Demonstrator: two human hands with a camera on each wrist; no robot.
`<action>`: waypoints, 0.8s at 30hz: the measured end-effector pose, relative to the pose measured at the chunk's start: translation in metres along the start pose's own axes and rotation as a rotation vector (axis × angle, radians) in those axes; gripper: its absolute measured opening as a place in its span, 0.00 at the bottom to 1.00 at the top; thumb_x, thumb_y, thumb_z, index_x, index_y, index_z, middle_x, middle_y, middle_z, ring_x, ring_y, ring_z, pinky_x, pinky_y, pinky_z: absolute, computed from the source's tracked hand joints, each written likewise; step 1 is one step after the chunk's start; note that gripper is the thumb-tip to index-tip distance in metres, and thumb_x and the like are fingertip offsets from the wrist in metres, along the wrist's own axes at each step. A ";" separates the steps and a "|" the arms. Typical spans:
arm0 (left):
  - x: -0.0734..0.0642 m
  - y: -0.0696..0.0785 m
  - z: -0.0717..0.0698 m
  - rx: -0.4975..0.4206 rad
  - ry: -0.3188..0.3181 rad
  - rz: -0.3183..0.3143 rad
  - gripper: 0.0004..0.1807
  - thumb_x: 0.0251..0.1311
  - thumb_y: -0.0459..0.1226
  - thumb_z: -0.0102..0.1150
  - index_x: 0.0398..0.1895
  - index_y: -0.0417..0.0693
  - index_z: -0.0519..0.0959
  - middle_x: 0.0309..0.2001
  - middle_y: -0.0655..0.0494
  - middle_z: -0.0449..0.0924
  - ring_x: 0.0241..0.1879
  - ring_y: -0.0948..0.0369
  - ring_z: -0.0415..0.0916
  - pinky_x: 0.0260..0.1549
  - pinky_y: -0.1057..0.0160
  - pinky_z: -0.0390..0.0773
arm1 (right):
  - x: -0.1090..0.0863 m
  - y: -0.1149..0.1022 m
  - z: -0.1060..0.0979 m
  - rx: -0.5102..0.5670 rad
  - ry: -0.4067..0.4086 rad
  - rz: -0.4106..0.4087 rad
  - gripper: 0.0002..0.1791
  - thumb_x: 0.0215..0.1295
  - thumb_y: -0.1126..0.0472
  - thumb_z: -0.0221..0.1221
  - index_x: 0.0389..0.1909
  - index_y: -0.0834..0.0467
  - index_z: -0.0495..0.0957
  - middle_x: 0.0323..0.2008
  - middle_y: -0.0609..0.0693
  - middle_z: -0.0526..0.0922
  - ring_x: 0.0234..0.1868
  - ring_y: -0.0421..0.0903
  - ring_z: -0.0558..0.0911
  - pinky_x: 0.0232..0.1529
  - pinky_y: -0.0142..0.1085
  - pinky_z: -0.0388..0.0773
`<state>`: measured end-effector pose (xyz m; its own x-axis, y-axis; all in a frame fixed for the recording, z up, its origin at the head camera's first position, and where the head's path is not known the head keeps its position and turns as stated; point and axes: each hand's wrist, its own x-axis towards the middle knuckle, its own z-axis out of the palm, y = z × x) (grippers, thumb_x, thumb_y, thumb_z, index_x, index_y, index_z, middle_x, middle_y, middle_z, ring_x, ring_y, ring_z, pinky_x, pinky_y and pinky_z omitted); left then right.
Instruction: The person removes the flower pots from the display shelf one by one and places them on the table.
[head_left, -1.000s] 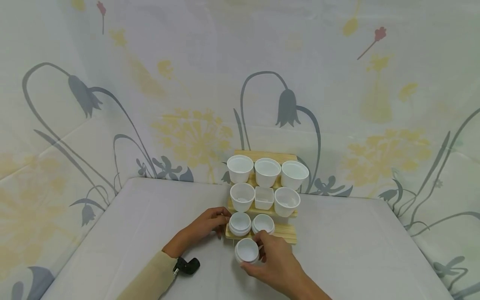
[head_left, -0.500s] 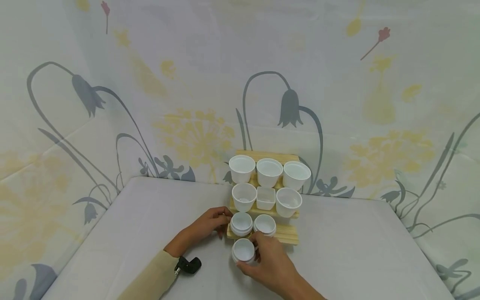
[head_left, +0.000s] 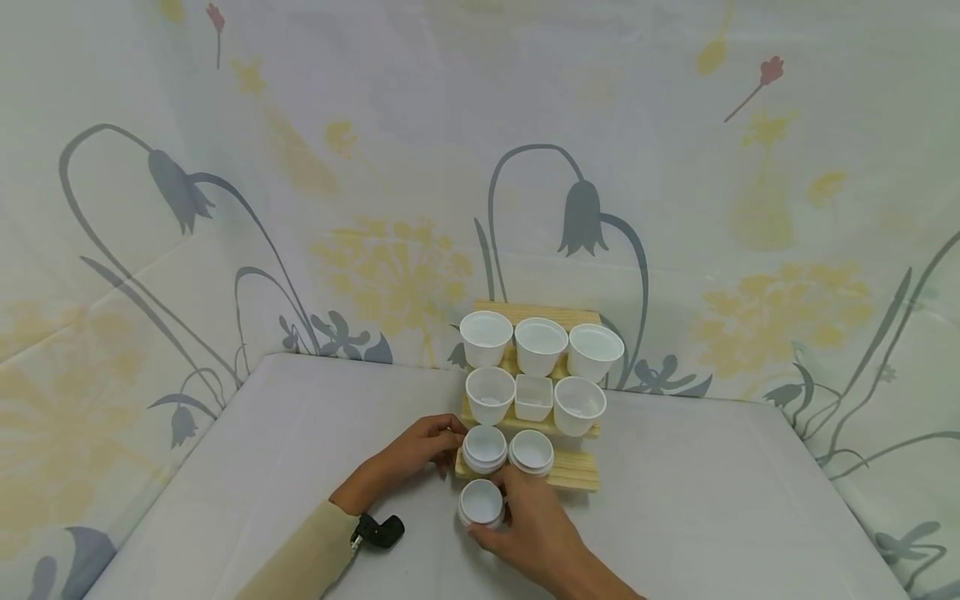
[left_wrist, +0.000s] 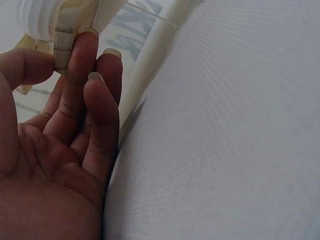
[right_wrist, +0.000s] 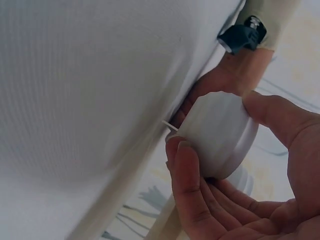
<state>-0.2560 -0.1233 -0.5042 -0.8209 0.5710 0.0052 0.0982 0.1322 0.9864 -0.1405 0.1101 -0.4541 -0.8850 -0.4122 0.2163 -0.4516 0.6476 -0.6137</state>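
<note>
Of the two hands, the right hand [head_left: 536, 521] is nearer, its thumb and fingers curled round a small white jar [head_left: 482, 502], mouth upward, just in front of the stand's lowest tier. To the left lies a sleeve [head_left: 307, 554] with a black device [head_left: 384, 531] at its cuff. Beyond it, the left hand [head_left: 414, 452] pinches the left end of that tier between thumb and fingers. The wooden stand [head_left: 573, 472] stands on the white bench [head_left: 690, 492]. Two similar jars [head_left: 532, 452] sit on the lowest tier, left and middle; above, two round cups [head_left: 580, 404] flank a square cup [head_left: 534, 397]. Three wider cups [head_left: 542, 343] line the next row up. Flower-printed cloth [head_left: 420, 108] hangs behind.
</note>
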 end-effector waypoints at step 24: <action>-0.001 0.002 0.001 0.009 0.004 0.012 0.14 0.75 0.37 0.52 0.51 0.35 0.80 0.35 0.56 0.83 0.32 0.60 0.77 0.30 0.64 0.81 | 0.000 0.000 0.016 -0.100 0.028 -0.017 0.32 0.49 0.56 0.84 0.49 0.57 0.75 0.40 0.47 0.83 0.43 0.45 0.85 0.44 0.40 0.84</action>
<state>-0.2541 -0.1225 -0.5023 -0.8221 0.5691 0.0181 0.1136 0.1327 0.9846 -0.1387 0.0993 -0.4663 -0.8792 -0.4066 0.2484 -0.4747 0.7020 -0.5310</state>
